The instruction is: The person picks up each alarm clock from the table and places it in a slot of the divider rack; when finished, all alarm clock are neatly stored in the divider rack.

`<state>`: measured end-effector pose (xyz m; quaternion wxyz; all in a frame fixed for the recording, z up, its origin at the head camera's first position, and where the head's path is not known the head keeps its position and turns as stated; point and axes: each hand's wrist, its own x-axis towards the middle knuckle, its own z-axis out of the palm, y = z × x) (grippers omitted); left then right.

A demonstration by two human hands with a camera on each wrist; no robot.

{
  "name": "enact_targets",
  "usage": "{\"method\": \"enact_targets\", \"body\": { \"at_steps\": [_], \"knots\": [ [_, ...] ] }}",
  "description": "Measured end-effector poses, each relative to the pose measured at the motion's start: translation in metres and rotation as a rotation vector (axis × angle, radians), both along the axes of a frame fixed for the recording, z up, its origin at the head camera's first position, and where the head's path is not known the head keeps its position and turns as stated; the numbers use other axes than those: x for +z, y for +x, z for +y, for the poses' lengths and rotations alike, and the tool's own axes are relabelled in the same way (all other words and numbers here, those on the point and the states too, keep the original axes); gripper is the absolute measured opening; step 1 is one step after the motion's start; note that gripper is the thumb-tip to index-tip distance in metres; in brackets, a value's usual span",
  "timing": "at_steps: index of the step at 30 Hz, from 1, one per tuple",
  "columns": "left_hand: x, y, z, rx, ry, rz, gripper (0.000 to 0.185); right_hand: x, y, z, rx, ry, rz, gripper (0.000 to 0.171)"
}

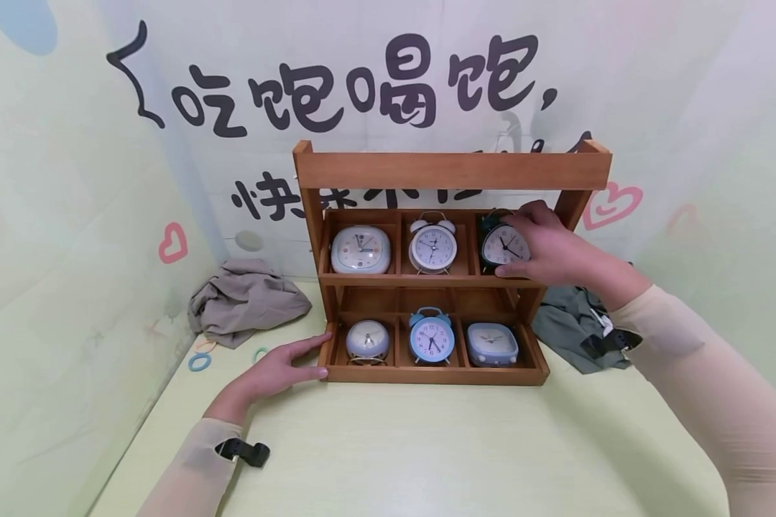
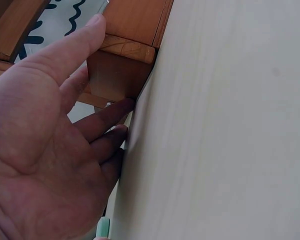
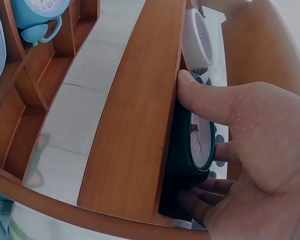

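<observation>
My right hand (image 1: 543, 248) grips a dark green alarm clock (image 3: 202, 142) in the upper right compartment of a wooden two-tier shelf (image 1: 453, 171). In the right wrist view its thumb lies across the clock's near end and its fingers reach around the far side. My left hand (image 1: 274, 370) touches the left end of the lower tier with thumb and fingers fairly straight. Beside the green clock stand a white twin-bell clock (image 1: 433, 246) and a white rounded clock (image 1: 361, 250). Below are a round lavender clock (image 1: 367, 340), a blue twin-bell clock (image 1: 432, 339) and a blue squarish clock (image 1: 492, 343).
A crumpled beige cloth (image 1: 246, 301) lies left of the shelf, with a blue ring (image 1: 199, 362) near it. A dark grey-green cloth (image 1: 572, 327) lies on the right. Behind the shelf hangs a printed curtain (image 1: 388, 21). The pale table (image 1: 427, 445) extends in front.
</observation>
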<state>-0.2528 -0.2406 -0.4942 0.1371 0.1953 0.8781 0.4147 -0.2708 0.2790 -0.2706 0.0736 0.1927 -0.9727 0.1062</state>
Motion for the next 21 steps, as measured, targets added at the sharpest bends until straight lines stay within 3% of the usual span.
{"method": "enact_targets", "body": {
  "at_steps": [13, 21],
  "knots": [
    [-0.004, -0.001, 0.000, -0.003, 0.002, 0.006, 0.077, -0.004, 0.009, 0.004, 0.025, -0.052, -0.039, 0.100],
    [-0.002, 0.000, -0.001, -0.004, -0.001, 0.008, 0.076, -0.041, 0.032, 0.009, 0.032, -0.227, 0.179, 0.099]
  ]
}}
